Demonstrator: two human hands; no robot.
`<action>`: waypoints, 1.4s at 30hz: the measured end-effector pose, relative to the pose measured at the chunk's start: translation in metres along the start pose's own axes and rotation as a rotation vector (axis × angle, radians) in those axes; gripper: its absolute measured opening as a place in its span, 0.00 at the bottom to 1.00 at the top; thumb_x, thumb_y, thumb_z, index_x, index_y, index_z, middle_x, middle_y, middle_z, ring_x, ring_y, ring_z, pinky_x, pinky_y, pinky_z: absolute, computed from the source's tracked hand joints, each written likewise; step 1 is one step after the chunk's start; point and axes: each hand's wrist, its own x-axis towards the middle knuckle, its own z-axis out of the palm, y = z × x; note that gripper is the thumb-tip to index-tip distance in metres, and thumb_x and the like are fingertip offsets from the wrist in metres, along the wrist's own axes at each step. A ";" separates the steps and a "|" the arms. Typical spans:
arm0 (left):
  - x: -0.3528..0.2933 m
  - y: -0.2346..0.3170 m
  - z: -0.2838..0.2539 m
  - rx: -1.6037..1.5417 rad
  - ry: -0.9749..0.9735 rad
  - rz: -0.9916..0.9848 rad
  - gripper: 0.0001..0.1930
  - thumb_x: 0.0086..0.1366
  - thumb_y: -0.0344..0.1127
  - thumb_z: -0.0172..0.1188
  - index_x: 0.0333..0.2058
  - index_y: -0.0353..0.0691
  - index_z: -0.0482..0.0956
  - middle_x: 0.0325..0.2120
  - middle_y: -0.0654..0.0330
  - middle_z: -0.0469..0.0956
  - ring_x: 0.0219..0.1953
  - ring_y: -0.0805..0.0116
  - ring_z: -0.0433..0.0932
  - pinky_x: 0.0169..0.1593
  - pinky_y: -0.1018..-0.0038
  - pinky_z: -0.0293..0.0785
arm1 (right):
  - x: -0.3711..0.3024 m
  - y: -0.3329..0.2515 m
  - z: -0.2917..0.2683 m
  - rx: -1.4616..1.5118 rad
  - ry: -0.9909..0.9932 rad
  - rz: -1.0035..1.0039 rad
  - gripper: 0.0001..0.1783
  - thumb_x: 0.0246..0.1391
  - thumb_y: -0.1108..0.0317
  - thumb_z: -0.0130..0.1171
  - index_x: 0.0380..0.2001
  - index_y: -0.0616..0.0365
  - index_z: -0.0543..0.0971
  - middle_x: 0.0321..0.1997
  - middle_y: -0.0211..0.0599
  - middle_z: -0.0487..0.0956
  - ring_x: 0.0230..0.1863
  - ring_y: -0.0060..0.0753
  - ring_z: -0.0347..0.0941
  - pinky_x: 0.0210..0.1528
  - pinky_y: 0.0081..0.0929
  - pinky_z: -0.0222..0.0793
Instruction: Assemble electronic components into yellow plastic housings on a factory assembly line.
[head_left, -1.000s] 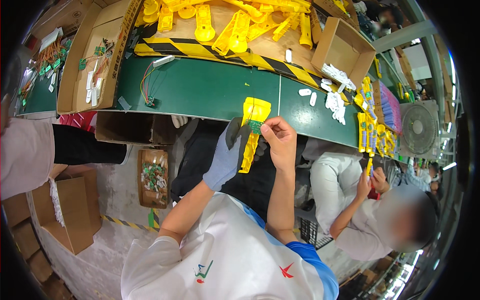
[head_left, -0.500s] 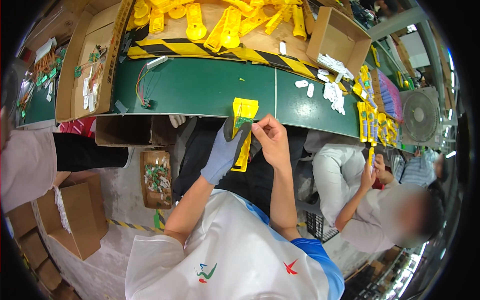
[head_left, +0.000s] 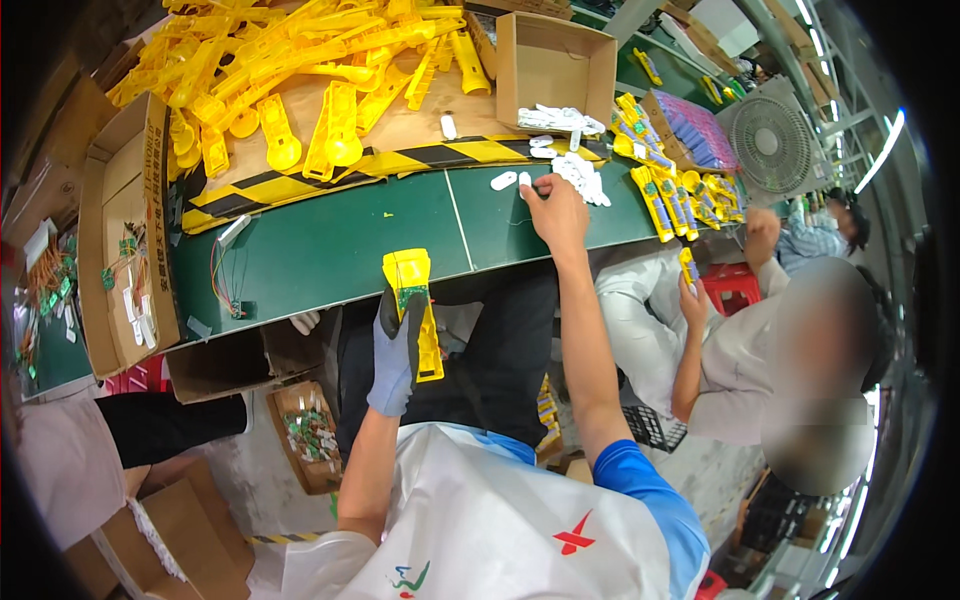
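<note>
My left hand (head_left: 393, 365), in a grey-blue glove with dark fingertips, is closed around a long yellow plastic housing (head_left: 406, 265) near the table's front edge. A green circuit board (head_left: 410, 295) sits in the housing, by the thumb. My bare right hand (head_left: 559, 215) reaches out over the table, with thumb and finger closed on a small white oval plastic piece (head_left: 524, 179). Beside it lies another white oval piece (head_left: 503, 181). A pile of such white pieces (head_left: 582, 180) is just right of that hand.
Many yellow housings (head_left: 340, 125) lie on a board edged with striped tape (head_left: 350, 165). An open carton (head_left: 555, 65) stands behind the white pieces, another carton (head_left: 100, 220) at left. A wired circuit board (head_left: 236, 308) lies on the green table. A co-worker (head_left: 740, 380) sits at right.
My right hand has left the circuit board and moved forward and right to the white pieces. The left hand still holds the yellow housing. The whole view has swung to the right.
</note>
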 end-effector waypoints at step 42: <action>-0.015 0.040 0.019 0.344 0.024 0.248 0.20 0.71 0.33 0.52 0.60 0.40 0.67 0.28 0.60 0.76 0.21 0.76 0.75 0.25 0.76 0.74 | -0.146 -0.074 -0.019 1.455 -0.738 -0.004 0.08 0.59 0.76 0.61 0.42 0.61 0.75 0.30 0.25 0.75 0.29 0.10 0.67 0.32 0.12 0.61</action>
